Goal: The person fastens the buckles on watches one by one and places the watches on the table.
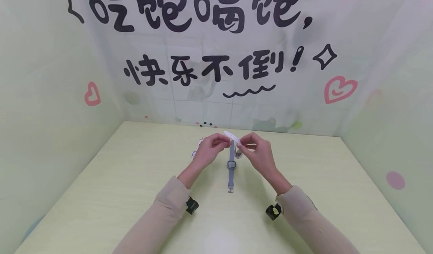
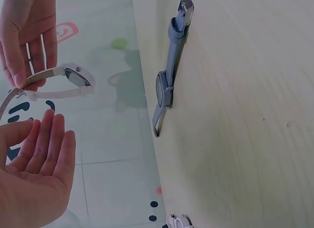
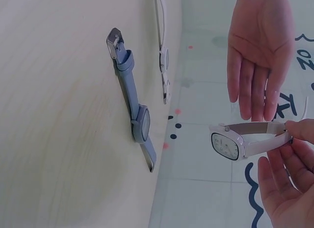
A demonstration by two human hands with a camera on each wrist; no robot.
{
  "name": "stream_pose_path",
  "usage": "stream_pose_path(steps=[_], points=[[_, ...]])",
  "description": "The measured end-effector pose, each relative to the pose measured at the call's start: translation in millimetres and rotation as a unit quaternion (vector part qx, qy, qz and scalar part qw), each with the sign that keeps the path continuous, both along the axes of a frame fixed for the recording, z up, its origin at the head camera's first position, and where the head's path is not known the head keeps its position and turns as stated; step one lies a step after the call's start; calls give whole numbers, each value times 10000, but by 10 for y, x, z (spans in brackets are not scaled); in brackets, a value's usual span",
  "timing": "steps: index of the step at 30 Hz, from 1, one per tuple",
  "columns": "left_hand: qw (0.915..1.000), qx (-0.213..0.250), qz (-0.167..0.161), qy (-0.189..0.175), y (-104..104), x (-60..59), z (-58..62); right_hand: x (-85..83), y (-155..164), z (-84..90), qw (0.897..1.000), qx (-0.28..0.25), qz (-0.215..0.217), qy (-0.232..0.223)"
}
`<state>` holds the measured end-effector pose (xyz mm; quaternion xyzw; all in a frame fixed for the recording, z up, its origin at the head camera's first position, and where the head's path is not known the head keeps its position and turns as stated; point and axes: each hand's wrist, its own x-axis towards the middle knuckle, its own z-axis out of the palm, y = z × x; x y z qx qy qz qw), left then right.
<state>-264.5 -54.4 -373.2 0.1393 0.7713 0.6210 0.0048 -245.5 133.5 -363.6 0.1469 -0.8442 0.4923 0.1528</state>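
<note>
Lying flat on the table (image 1: 135,194) is a blue watch (image 1: 231,167). Above it, the right hand (image 1: 258,152) pinches a white watch (image 3: 240,142) by its strap. The left hand (image 1: 209,148) is open, fingers straight, beside it.

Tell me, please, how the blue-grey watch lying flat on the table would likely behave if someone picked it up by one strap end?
The blue-grey watch would probably droop, since its thin strap looks flexible. It seems light, with its small case. Lying flat, it should slide rather than roll.

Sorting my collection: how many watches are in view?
3: a white watch held in the fingers, a blue watch flat on the table, another pale watch lying beyond it.
</note>
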Motion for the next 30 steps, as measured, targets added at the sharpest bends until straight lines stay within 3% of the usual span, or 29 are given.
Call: stream_pose_path(steps=[4, 12, 19, 30], points=[[9998, -34, -59, 181, 31, -6, -31, -1, 6, -3, 10000, 64, -7, 46], [9993, -352, -141, -26, 95, -19, -74, -1, 17, -5, 9999, -36, 42, 154], [9986, -434, -309, 57, 130, -3, -108, -11, 17, -12, 9998, 28, 34, 205], [9984, -403, -326, 232, 118, -8, -69, -3, 27, 31, 9989, -376, 190, -193]])
